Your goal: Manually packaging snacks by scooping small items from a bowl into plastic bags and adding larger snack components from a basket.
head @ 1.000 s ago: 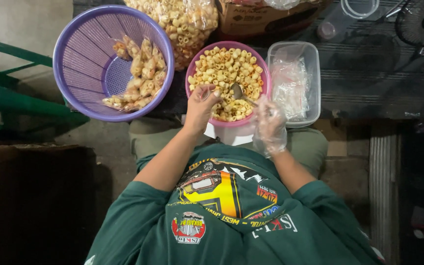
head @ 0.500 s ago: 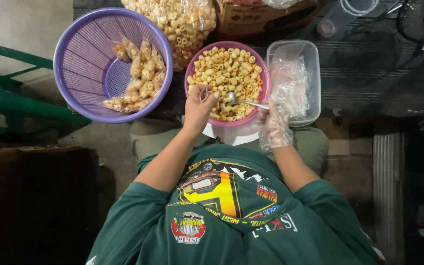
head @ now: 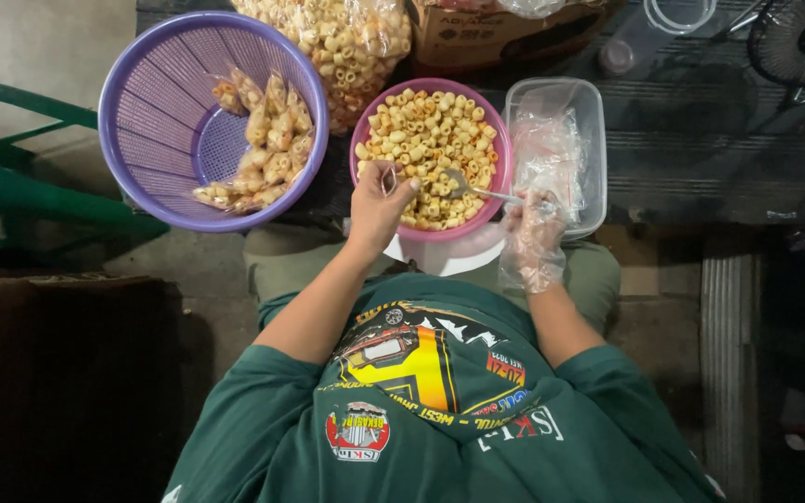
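Observation:
A pink bowl full of yellow ring-shaped snacks sits right in front of me. My left hand, bare, pinches a small clear plastic bag at the bowl's near left edge. My right hand wears a clear plastic glove and grips the handle of a metal spoon. The spoon's bowl lies in the snacks at the right side of the pink bowl.
A purple plastic basket at the left holds several filled snack packets. A clear tub of empty plastic bags stands right of the bowl. A large snack bag and cardboard box lie behind. A green chair stands at the far left.
My right hand has drawn back to the right, pulling the spoon toward the right side of the bowl. My left hand has hardly moved.

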